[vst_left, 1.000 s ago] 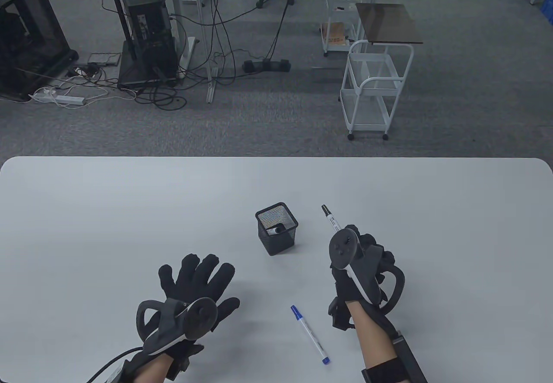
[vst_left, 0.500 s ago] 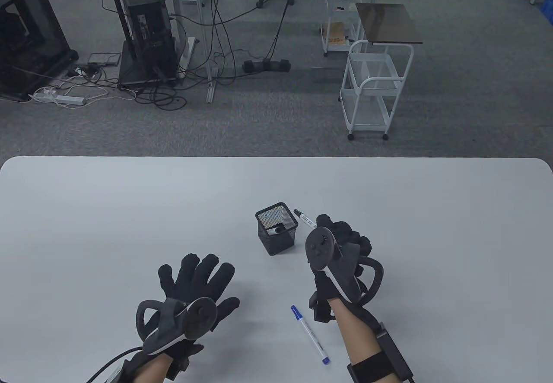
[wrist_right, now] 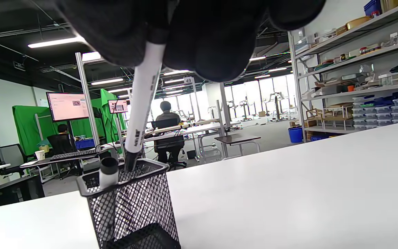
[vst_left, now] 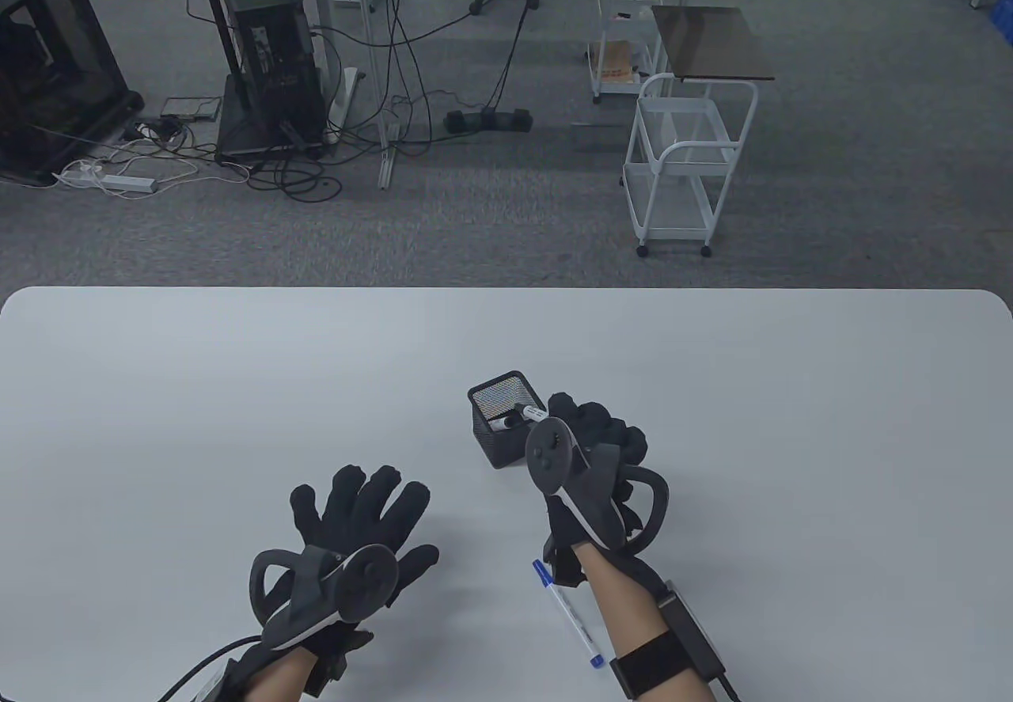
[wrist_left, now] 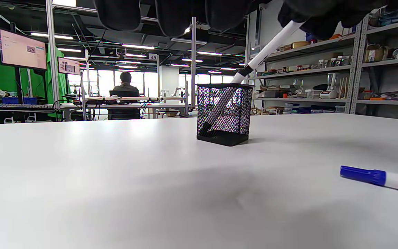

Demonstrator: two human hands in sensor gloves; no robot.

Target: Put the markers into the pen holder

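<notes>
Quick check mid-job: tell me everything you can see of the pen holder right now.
The pen holder is a small square cup of black wire mesh with a solid rim and base, standing upright on the white table. One black-capped marker already leans inside. The right hand, just beside it, holds a second marker tilted, its dark tip dipping through the opening.
</notes>
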